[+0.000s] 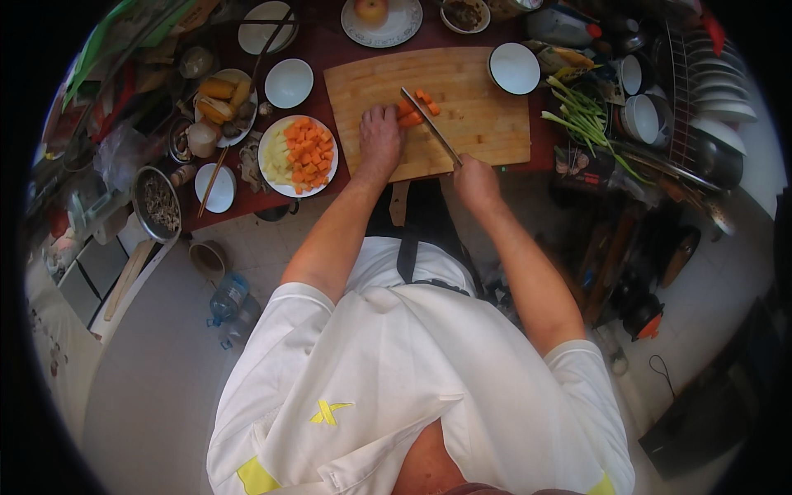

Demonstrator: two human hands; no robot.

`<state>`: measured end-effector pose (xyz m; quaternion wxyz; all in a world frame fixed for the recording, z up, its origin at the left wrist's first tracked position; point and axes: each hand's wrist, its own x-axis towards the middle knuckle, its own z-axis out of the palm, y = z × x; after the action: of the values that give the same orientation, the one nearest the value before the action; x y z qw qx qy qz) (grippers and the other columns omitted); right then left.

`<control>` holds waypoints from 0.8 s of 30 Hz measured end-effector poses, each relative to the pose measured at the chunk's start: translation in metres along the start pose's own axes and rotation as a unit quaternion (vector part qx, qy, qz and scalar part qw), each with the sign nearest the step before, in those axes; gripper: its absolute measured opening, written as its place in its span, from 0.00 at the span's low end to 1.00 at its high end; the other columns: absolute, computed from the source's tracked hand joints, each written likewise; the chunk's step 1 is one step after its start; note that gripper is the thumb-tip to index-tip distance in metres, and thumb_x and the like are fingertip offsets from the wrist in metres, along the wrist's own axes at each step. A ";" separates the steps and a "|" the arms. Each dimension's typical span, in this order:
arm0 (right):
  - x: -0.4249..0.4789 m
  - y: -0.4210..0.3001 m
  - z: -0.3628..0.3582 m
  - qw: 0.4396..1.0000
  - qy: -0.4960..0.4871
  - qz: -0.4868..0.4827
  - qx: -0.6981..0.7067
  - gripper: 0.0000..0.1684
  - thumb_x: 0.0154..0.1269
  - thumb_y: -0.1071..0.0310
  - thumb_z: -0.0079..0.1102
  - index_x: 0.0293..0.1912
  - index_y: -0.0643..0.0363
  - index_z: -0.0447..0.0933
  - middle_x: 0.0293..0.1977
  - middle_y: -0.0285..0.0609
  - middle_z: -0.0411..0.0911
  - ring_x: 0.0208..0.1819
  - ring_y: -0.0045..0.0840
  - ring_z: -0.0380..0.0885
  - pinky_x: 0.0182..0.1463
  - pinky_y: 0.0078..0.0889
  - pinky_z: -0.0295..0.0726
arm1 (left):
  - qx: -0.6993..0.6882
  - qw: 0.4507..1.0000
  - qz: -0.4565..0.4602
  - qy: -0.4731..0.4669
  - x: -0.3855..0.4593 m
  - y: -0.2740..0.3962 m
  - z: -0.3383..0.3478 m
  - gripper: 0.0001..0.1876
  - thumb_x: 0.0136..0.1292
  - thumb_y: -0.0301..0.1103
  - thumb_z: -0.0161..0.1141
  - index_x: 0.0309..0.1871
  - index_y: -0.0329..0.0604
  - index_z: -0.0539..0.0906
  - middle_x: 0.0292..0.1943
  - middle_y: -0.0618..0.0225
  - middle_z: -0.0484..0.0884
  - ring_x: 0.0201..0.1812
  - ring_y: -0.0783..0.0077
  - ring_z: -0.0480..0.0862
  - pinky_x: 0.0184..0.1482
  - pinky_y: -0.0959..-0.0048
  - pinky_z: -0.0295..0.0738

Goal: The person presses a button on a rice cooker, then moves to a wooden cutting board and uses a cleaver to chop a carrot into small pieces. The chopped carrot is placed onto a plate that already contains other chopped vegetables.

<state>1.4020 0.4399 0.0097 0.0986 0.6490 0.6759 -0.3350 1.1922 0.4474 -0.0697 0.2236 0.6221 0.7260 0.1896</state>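
Observation:
A wooden cutting board (482,136) lies on the dark red table. My left hand (381,136) presses on pieces of carrot (408,116) near the board's left side, its fingers bent at their edge. My right hand (476,180) grips the handle of a kitchen knife (433,127), whose blade stands on edge across the carrot. A few cut carrot pieces (427,97) lie just beyond the blade. Left of the board, a white plate (267,135) holds orange carrot cubes (309,151) beside pale yellow cubes (276,159). A white bowl (515,68) stands at the board's far right corner.
Bowls (289,83), a plate of corn (223,99) and chopsticks on a bowl (216,187) crowd the left. A plate with an apple (371,11) stands beyond the board. Green onions (578,114), stacked bowls (641,119) and a dish rack (679,99) are at the right.

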 end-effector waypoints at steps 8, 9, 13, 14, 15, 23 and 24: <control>0.005 -0.004 -0.007 1.000 -0.029 -0.003 -0.004 0.11 0.70 0.67 0.56 0.44 0.63 0.82 0.36 0.61 0.85 0.43 0.54 0.85 0.47 0.56 0.83 | 0.003 1.000 -0.002 -0.005 0.000 0.000 -0.002 0.24 0.56 0.28 0.70 0.57 0.42 0.78 0.53 0.53 0.76 0.58 0.45 0.75 0.62 0.52 0.72; 0.008 -0.005 -0.006 1.000 -0.031 0.000 -0.002 0.11 0.70 0.68 0.55 0.44 0.63 0.81 0.36 0.61 0.85 0.43 0.55 0.85 0.47 0.56 0.83 | 0.001 1.000 -0.003 -0.007 0.001 0.000 -0.003 0.24 0.56 0.28 0.70 0.57 0.42 0.78 0.53 0.53 0.76 0.58 0.45 0.75 0.62 0.52 0.72; 0.022 -0.002 0.027 1.000 -0.014 0.010 0.006 0.10 0.68 0.69 0.55 0.42 0.63 0.81 0.36 0.62 0.84 0.43 0.56 0.84 0.47 0.56 0.83 | 0.001 1.000 -0.009 -0.008 -0.001 0.002 -0.005 0.24 0.56 0.28 0.70 0.57 0.41 0.78 0.53 0.52 0.76 0.57 0.45 0.75 0.61 0.52 0.72; 0.023 0.001 0.036 1.000 -0.001 0.014 0.011 0.09 0.68 0.69 0.55 0.41 0.63 0.81 0.35 0.62 0.84 0.42 0.56 0.84 0.47 0.56 0.83 | -0.005 1.000 -0.004 -0.007 0.002 0.003 -0.005 0.24 0.56 0.28 0.69 0.57 0.40 0.79 0.52 0.53 0.76 0.57 0.45 0.75 0.61 0.52 0.72; 0.019 0.001 0.040 1.000 0.009 0.017 0.014 0.09 0.68 0.68 0.55 0.41 0.63 0.81 0.35 0.62 0.84 0.42 0.56 0.84 0.47 0.56 0.83 | -0.012 1.000 -0.002 -0.006 0.001 0.004 -0.004 0.23 0.57 0.28 0.69 0.57 0.40 0.79 0.52 0.53 0.76 0.57 0.46 0.75 0.60 0.52 0.72; 0.006 0.000 0.011 0.996 0.069 -0.014 0.061 0.09 0.71 0.64 0.58 0.42 0.59 0.82 0.33 0.61 0.83 0.39 0.57 0.83 0.44 0.57 0.82 | -0.025 1.000 -0.019 -0.002 -0.004 -0.001 -0.005 0.25 0.56 0.28 0.70 0.59 0.39 0.77 0.55 0.53 0.76 0.60 0.46 0.73 0.63 0.53 0.70; 0.001 -0.001 0.006 0.996 0.071 -0.021 0.058 0.09 0.71 0.64 0.58 0.43 0.58 0.83 0.33 0.60 0.83 0.39 0.57 0.83 0.44 0.57 0.82 | -0.033 0.999 -0.020 0.005 -0.007 -0.004 -0.005 0.25 0.56 0.28 0.69 0.59 0.39 0.77 0.55 0.54 0.76 0.60 0.46 0.73 0.63 0.53 0.69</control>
<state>1.3991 0.4369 0.0052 0.0054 0.6614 0.6740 -0.3291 1.1871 0.4403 -0.0676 0.2447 0.5986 0.7328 0.2118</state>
